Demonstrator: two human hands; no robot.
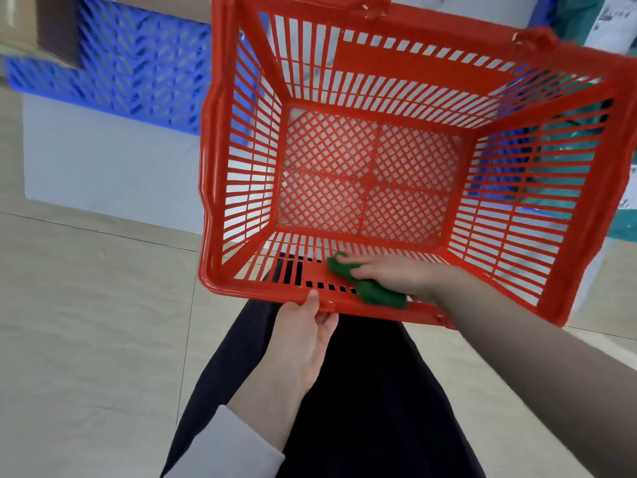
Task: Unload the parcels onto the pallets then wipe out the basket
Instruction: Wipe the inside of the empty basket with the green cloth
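An empty red plastic basket [375, 77] is tilted with its open top toward me, its lattice bottom in the middle of the view. My left hand [305, 339] grips the basket's near rim from below, thumb on the edge. My right hand [396, 276] reaches inside and presses a crumpled green cloth [374, 291] against the near inner wall. A blue pallet [134, 70] lies at the upper left, with a cardboard parcel [38, 25] on its corner.
Green and white wrapped parcels [606, 25] sit at the upper right behind the basket. A pale low platform [103, 167] lies under the blue pallet. Beige floor tiles [86, 322] stretch to the left. My dark trousers [362, 408] fill the lower middle.
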